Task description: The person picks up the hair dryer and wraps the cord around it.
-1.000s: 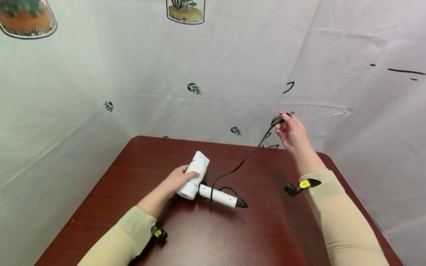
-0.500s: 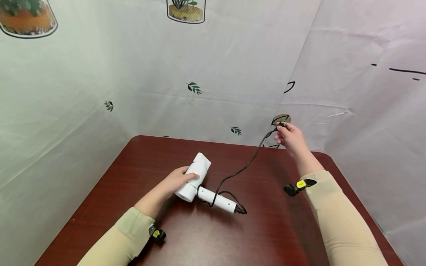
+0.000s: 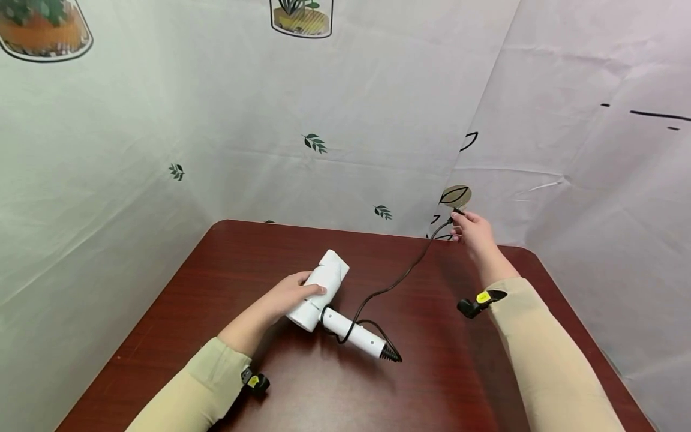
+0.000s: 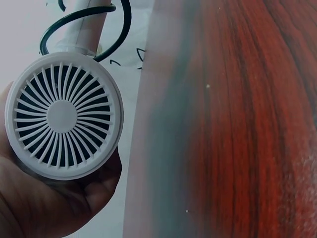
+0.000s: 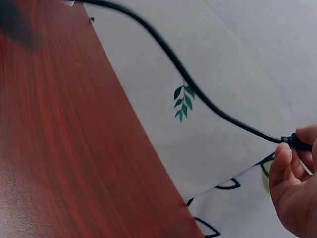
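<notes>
A white hair dryer (image 3: 324, 282) is gripped round its barrel by my left hand (image 3: 294, 294), its handle slanting toward the lower right. In the left wrist view the round slatted intake grille (image 4: 62, 116) faces the camera, with the palm and fingers curled beneath it. The black cord (image 3: 399, 279) loops about the handle, then rises to the right. At its end my right hand (image 3: 475, 234) pinches the black plug (image 3: 457, 212) between thumb and fingers, above the table's far right part. The right wrist view shows the same plug (image 5: 297, 143) at the frame's edge, partly covered by the fingers.
The dark red wooden table (image 3: 259, 252) has rounded far corners. Pale cloth walls (image 3: 378, 108) printed with leaves and plant jars stand behind it and on both sides. A black wrist camera (image 3: 472, 308) sits at the right sleeve, another (image 3: 256, 382) at the left.
My right hand has lowered the plug, uncovering the printed shape on the wall behind. The hair dryer's handle end has tipped slightly lower while the left hand keeps its hold.
</notes>
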Demonstrator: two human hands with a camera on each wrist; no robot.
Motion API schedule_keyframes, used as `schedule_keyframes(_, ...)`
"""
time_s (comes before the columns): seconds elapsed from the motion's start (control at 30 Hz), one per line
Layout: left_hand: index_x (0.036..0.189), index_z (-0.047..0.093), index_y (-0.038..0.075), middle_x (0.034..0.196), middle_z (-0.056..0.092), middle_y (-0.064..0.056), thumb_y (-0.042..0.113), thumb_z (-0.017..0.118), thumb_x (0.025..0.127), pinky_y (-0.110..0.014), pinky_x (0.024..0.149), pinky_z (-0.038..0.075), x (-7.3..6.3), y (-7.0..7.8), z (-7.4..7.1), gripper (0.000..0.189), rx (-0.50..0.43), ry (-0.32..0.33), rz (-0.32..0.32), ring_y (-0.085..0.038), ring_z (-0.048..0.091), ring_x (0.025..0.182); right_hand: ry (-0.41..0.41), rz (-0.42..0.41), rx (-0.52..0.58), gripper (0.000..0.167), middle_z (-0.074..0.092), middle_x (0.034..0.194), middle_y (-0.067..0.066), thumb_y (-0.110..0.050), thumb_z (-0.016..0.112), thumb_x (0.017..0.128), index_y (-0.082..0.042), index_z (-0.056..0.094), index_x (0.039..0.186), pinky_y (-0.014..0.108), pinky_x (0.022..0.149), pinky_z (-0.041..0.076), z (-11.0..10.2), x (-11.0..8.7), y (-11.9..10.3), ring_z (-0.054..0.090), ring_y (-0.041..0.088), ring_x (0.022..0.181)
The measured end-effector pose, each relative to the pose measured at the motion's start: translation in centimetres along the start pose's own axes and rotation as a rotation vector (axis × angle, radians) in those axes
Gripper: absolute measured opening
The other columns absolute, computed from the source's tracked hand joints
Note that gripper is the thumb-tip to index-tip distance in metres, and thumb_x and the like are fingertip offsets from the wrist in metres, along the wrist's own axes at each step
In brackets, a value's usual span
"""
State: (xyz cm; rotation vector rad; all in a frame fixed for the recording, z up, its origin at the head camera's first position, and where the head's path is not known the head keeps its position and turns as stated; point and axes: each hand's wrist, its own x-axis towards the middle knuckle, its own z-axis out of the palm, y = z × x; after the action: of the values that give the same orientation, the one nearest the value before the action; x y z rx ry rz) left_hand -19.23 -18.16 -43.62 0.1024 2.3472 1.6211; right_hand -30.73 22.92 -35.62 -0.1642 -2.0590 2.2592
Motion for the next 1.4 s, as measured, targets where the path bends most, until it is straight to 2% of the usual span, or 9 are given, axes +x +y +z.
schedule_keyframes(0.3, 0.14, 0.053, 0.007, 0.099, 0.067, -0.01, 0.029, 0.07, 0.087, -0.036, 0.063, 0.055, -0.2, 0.3, 0.0, 0.06, 0.007, -0.051, 0.027, -0.021, 0.066, 0.074, 0.052, 0.107, 0.055, 0.011, 0.047, 0.101, 0.003, -0.017, 0.054, 0.102, -0.009, 0.05, 0.11, 0.02, 0.062, 0.053, -1.4, 0.5, 1.4, 0.062, 0.007, 0.067)
schedule_keyframes(0.53, 0.141, 0.051, 0.007, 0.102, 0.066, -0.011, 0.028, 0.069, 0.088, -0.036, 0.065, 0.055, -0.6, 0.6, -0.3, 0.06, -0.005, -0.056, 0.028, -0.022, 0.066, 0.075, 0.063, 0.139, 0.109, 0.01, 0.065, 0.085, -0.002, -0.015, 0.049, 0.104, -0.006, 0.05, 0.109, 0.02, 0.06, 0.053, -2.3, 0.2, 2.0, 0.062, 0.008, 0.064)
schedule_keyframes(0.77, 0.142, 0.049, 0.005, 0.101, 0.066, -0.012, 0.027, 0.067, 0.09, -0.036, 0.065, 0.055, -0.8, 0.3, -0.5, 0.059, -0.029, -0.062, 0.028, -0.022, 0.066, 0.075, 0.18, 0.123, 0.102, 0.008, 0.068, 0.075, -0.005, -0.015, 0.051, 0.104, -0.008, 0.052, 0.108, 0.019, 0.057, 0.053, -2.7, 0.1, 2.6, 0.061, 0.006, 0.059)
schedule_keyframes(0.87, 0.142, 0.049, 0.005, 0.1, 0.066, -0.012, 0.027, 0.066, 0.091, -0.036, 0.065, 0.055, -0.7, 0.3, -0.6, 0.058, -0.031, -0.067, 0.033, -0.022, 0.066, 0.075, 0.213, 0.104, 0.045, 0.013, 0.067, 0.081, -0.003, -0.017, 0.053, 0.103, -0.005, 0.053, 0.109, 0.019, 0.056, 0.053, -2.8, 0.0, 3.0, 0.06, 0.006, 0.06)
schedule_keyframes(0.97, 0.141, 0.049, 0.005, 0.101, 0.066, -0.013, 0.028, 0.067, 0.091, -0.036, 0.065, 0.055, -0.7, 0.3, -0.6, 0.058, -0.04, -0.07, 0.039, -0.022, 0.066, 0.075, 0.225, 0.078, -0.019, 0.027, 0.065, 0.084, -0.002, -0.017, 0.052, 0.103, -0.001, 0.049, 0.125, 0.019, 0.055, 0.052, -2.8, 0.0, 3.4, 0.06, 0.006, 0.059)
schedule_keyframes(1.07, 0.142, 0.049, 0.005, 0.103, 0.065, -0.013, 0.028, 0.067, 0.091, -0.036, 0.066, 0.055, -0.7, 0.4, -0.6, 0.058, -0.043, -0.063, 0.045, -0.022, 0.066, 0.076, 0.223, 0.048, -0.09, 0.049, 0.064, 0.078, -0.007, -0.017, 0.049, 0.104, -0.004, 0.032, 0.148, 0.019, 0.053, 0.051, -2.8, 0.0, 3.9, 0.059, 0.006, 0.057)
schedule_keyframes(1.13, 0.143, 0.048, 0.006, 0.104, 0.065, -0.013, 0.028, 0.067, 0.091, -0.036, 0.066, 0.055, -0.7, 0.5, -0.6, 0.059, -0.039, -0.051, 0.047, -0.022, 0.065, 0.077, 0.219, 0.021, -0.187, 0.059, 0.063, 0.076, -0.009, -0.018, 0.047, 0.105, -0.011, 0.02, 0.157, 0.02, 0.053, 0.051, -2.9, 0.0, 4.2, 0.06, 0.007, 0.056)
schedule_keyframes(1.27, 0.145, 0.046, 0.006, 0.107, 0.065, -0.013, 0.028, 0.066, 0.091, -0.035, 0.066, 0.055, -0.6, 0.4, -0.7, 0.062, -0.03, -0.034, 0.042, -0.022, 0.065, 0.078, 0.181, -0.051, -0.452, 0.057, 0.063, 0.091, 0.005, -0.024, 0.039, 0.107, -0.018, 0.017, 0.159, 0.025, 0.058, 0.053, -3.2, 0.0, 4.9, 0.061, 0.009, 0.059)
schedule_keyframes(1.4, 0.146, 0.045, 0.004, 0.109, 0.064, -0.014, 0.028, 0.064, 0.092, -0.035, 0.066, 0.055, -0.7, 0.4, -0.7, 0.062, -0.032, -0.038, 0.038, -0.022, 0.065, 0.079, 0.139, -0.123, -0.62, 0.047, 0.057, 0.111, 0.021, -0.025, 0.032, 0.109, -0.014, 0.03, 0.155, 0.033, 0.063, 0.054, -3.5, 0.1, 5.4, 0.065, 0.02, 0.068)
